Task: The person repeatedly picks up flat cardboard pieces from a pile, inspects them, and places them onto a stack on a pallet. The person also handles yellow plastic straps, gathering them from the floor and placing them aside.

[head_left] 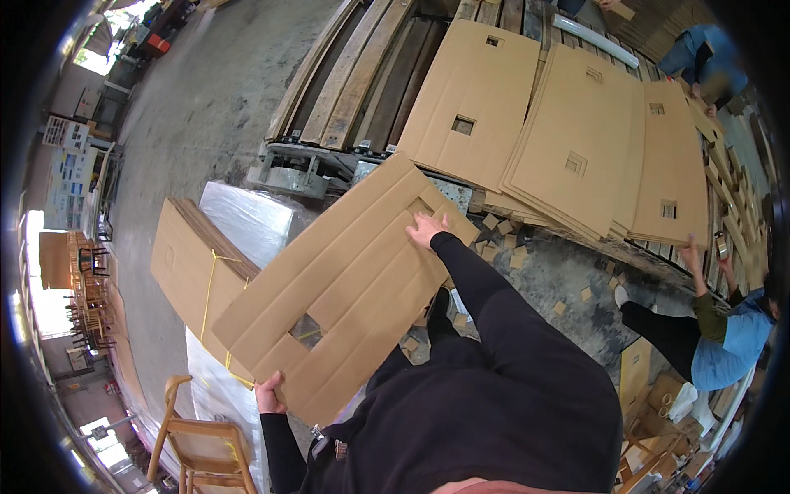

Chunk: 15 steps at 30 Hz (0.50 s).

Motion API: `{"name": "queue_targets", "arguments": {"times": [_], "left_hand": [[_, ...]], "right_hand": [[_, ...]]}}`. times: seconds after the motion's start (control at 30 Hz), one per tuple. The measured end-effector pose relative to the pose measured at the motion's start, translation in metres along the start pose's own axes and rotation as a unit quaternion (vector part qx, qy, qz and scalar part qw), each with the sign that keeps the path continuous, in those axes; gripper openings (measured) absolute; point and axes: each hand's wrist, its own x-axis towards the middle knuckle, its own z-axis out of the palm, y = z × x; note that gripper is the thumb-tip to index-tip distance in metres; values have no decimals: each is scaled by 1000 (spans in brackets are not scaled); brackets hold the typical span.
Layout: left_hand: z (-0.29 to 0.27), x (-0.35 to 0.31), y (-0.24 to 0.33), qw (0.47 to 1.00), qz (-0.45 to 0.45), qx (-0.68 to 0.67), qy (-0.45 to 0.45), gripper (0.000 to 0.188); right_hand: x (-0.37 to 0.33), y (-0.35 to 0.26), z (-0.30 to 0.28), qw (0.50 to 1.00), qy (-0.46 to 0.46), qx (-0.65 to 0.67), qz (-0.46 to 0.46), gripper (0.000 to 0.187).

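holding the cardboard sheet [354, 263] before our body, we have its long axis slanting from lower left to upper right, a hand near each end. our left hand [269, 395] has its grip pinched on the lower-left edge, the nearer hand to the strapped stack [183, 267]. our right hand [426, 230] lies beside the upper cut-out, nearer the slatted counter [362, 74]; how firmly its grip closes, we cannot tell.
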Motion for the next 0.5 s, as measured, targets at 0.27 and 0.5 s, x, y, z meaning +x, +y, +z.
{"name": "queue_targets", "arguments": {"times": [0.27,0.5], "left_hand": [[3,-4,8,1000,7,21,11,54],[-5,3,37,997,57,17,-41,57]], "right_hand": [[26,-5,8,998,-13,30,60,67],[0,-21,-16,994,45,80,66,65]]}}
